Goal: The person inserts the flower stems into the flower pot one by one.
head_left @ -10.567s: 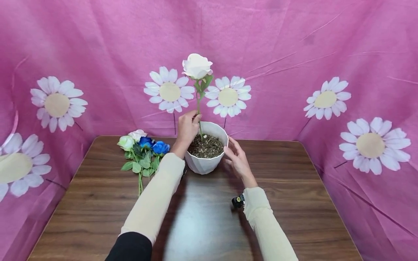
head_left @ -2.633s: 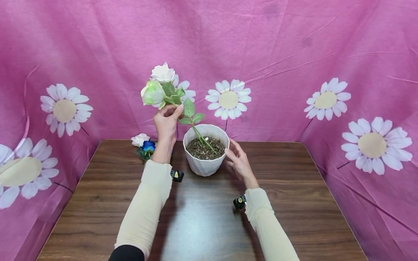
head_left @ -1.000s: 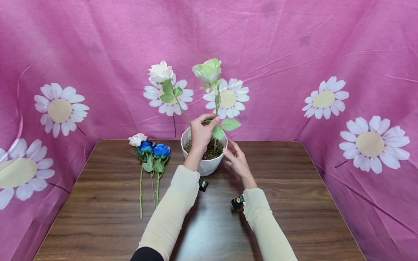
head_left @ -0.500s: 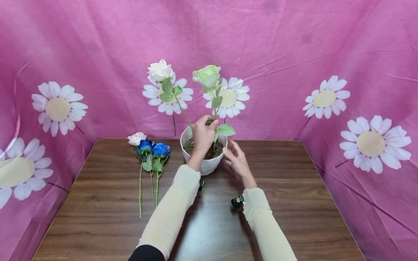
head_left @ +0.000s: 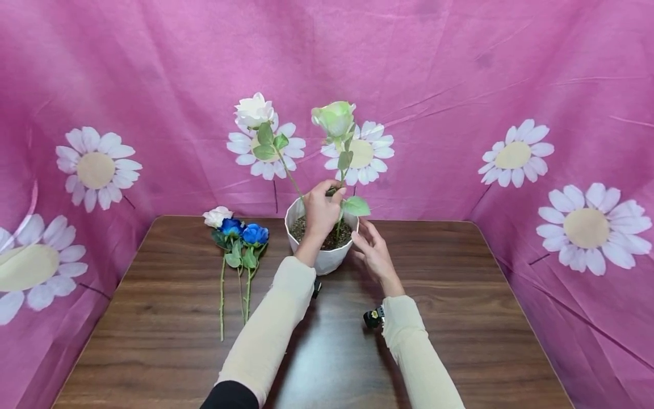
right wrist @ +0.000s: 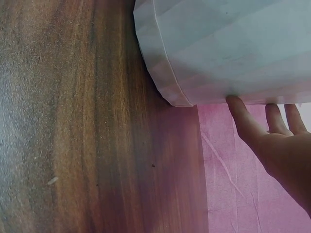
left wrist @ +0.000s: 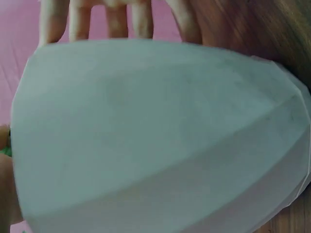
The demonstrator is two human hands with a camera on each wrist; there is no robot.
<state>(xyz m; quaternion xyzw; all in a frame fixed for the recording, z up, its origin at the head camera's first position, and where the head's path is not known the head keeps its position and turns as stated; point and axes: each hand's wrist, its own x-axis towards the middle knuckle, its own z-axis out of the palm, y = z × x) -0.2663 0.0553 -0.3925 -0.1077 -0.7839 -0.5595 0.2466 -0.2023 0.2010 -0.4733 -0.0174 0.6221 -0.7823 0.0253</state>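
Note:
My left hand (head_left: 322, 213) pinches the stem of a green-tinged white rose (head_left: 334, 119), which stands nearly upright over the soil (head_left: 334, 240) in the white faceted pot (head_left: 329, 262). A white rose (head_left: 254, 111) leans left out of the same pot; the left hand hides the lower part of its stem. At the pot's right side my right hand (head_left: 377, 253) touches the wall with loosely extended fingers. In the right wrist view those fingertips (right wrist: 234, 101) meet the pot. The pot nearly fills the left wrist view, with the right hand's fingers (left wrist: 141, 19) behind it.
Left of the pot, a pale pink rose (head_left: 217, 216) and two blue roses (head_left: 255, 233) lie on the wooden table (head_left: 449, 318) with stems toward the front. A pink cloth (head_left: 434, 68) printed with daisies surrounds the table's back and sides.
Earlier the left hand held the white rose at the pot; it then took the green-tinged rose from the pile and brought it over the pot. That rose has since lowered slightly. The right hand stayed put.

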